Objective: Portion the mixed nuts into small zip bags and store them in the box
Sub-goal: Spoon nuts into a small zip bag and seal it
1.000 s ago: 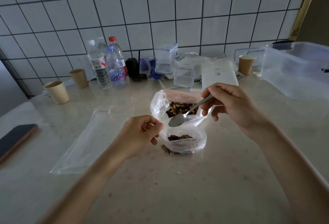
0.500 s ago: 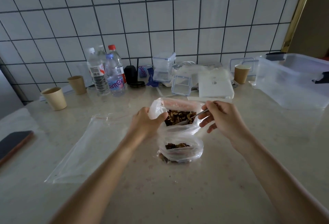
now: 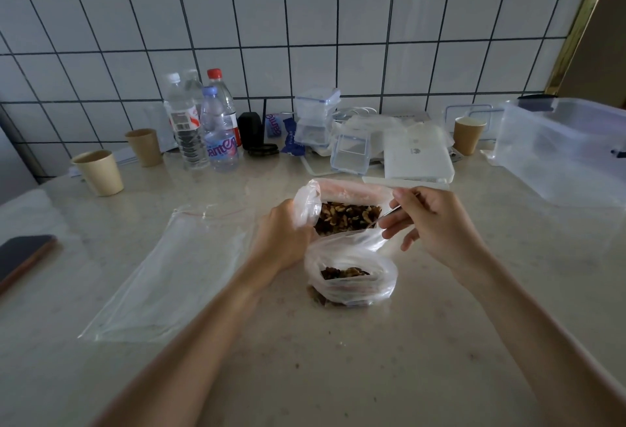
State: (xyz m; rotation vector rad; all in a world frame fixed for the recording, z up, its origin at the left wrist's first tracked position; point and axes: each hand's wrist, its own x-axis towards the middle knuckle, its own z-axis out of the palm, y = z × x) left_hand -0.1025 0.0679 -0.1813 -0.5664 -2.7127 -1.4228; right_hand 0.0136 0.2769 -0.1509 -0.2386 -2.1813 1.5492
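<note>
A large open plastic bag of mixed nuts (image 3: 345, 216) stands at the middle of the counter. My left hand (image 3: 283, 236) grips its left rim. My right hand (image 3: 430, 223) holds a metal spoon (image 3: 386, 214) whose bowl is down inside the big bag among the nuts. Just in front sits a small zip bag (image 3: 350, 279), open, with a few nuts in it. A flat empty zip bag (image 3: 169, 274) lies on the counter to the left. The clear storage box (image 3: 562, 152) stands at the far right.
Along the tiled wall stand water bottles (image 3: 203, 121), three paper cups (image 3: 98, 172), small clear containers (image 3: 316, 114) and a white box (image 3: 418, 155). A dark phone (image 3: 23, 255) lies at the left edge. Nut crumbs dot the counter near me.
My left hand moved from the small bag up to the big bag's rim. The spoon went from above the small bag into the big bag's nuts.
</note>
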